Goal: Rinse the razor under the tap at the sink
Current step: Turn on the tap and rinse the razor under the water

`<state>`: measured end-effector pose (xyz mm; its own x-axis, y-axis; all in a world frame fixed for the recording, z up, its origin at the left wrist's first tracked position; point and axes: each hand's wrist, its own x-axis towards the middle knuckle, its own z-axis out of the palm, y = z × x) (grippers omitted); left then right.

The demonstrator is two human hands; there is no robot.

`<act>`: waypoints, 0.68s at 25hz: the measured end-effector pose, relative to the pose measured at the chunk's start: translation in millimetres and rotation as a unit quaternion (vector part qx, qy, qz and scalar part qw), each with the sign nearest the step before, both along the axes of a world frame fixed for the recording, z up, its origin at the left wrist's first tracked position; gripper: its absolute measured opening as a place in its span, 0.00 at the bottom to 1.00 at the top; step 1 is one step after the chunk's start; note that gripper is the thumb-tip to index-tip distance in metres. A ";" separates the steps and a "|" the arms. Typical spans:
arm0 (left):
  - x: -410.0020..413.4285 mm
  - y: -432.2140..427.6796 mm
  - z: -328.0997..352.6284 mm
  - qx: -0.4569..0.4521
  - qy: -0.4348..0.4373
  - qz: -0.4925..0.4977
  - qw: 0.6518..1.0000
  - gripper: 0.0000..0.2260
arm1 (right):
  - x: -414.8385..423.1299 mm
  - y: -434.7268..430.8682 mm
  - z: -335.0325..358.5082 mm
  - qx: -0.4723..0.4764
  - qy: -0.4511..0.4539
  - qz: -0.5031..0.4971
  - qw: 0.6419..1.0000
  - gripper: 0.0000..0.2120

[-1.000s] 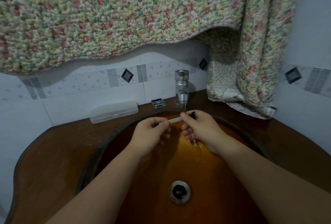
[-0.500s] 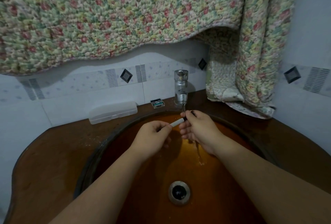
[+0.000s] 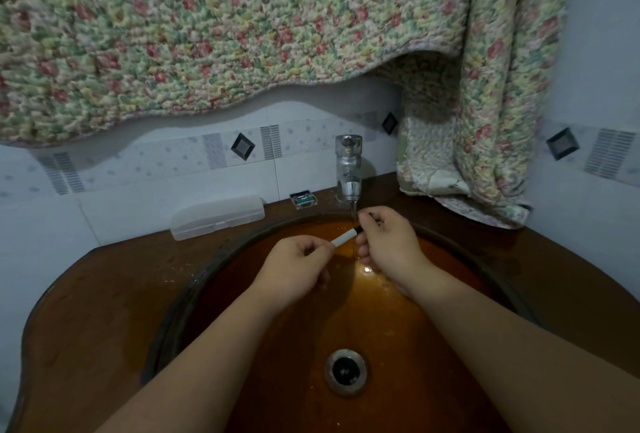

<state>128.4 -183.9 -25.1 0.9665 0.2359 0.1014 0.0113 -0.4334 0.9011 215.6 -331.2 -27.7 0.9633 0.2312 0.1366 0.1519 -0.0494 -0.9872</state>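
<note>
A razor [image 3: 344, 236] with a white handle and a dark head end is held over the amber glass sink [image 3: 277, 311]. My left hand [image 3: 298, 266] grips the lower end of the handle. My right hand [image 3: 388, 242] pinches the dark head end, which its fingers mostly hide. A chrome tap [image 3: 349, 166] stands just behind, and a thin stream of water [image 3: 354, 214] falls onto the razor's head and my right fingers. The drain [image 3: 345, 371] sits nearer to me.
A clear plastic case [image 3: 217, 216] and a small blade cartridge box [image 3: 303, 198] lie on the brown counter [image 3: 86, 311] behind the basin. A floral quilt [image 3: 242, 27] hangs above and drapes onto the counter at the right [image 3: 485, 155].
The razor has tilted, its head end now higher under the stream. My left hand has dropped slightly and my right hand has shifted a little upward toward the tap.
</note>
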 end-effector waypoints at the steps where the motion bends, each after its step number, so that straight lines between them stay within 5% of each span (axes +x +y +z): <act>1: 0.0 -0.3 -0.1 0.001 0.000 0.000 1.000 0.06 | 0.2 0.6 -0.6 -0.017 -0.013 -0.003 1.000 0.07; 12: -1.6 -3.4 3.5 -0.048 0.033 -0.044 0.997 0.10 | -2.8 2.4 -3.7 -0.020 -0.022 0.039 0.999 0.11; 17: -1.7 -3.0 0.9 0.002 0.029 -0.043 0.999 0.08 | -4.4 2.0 -2.9 -0.050 -0.055 0.038 0.997 0.06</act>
